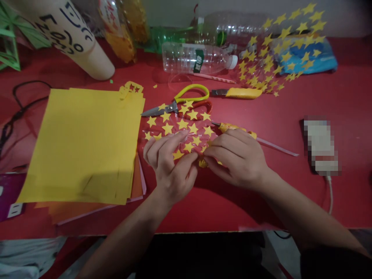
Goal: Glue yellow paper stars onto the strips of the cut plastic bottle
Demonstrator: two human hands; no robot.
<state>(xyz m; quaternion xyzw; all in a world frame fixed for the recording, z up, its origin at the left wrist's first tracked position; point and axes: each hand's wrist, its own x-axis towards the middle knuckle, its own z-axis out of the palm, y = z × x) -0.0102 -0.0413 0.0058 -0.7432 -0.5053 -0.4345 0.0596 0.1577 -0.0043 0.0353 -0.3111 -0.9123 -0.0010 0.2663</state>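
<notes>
A clear plastic piece dotted with yellow paper stars (182, 124) lies in front of me at the middle of the red table. My left hand (171, 166) grips its near left side, fingers bent over the plastic and thumb reaching right. Fingertips of my right hand (238, 159) are pinched together at its near right edge, close to my left thumb; what lies between them is hidden. Just beyond my right hand, a yellow glue gun (228, 127) with a dark tip is partly covered, and a clear glue stick (279, 147) extends rightward. Scissors (171, 108) lie behind the plastic.
Yellow paper sheets (84, 143) are stacked at left, with a punched scrap (132, 90) on top. A utility knife (244, 93), clear bottle (197, 59) and another star-covered plastic piece (267, 62) lie behind. A tumbler (95, 58) stands back left; a blurred-out device (321, 145) lies right.
</notes>
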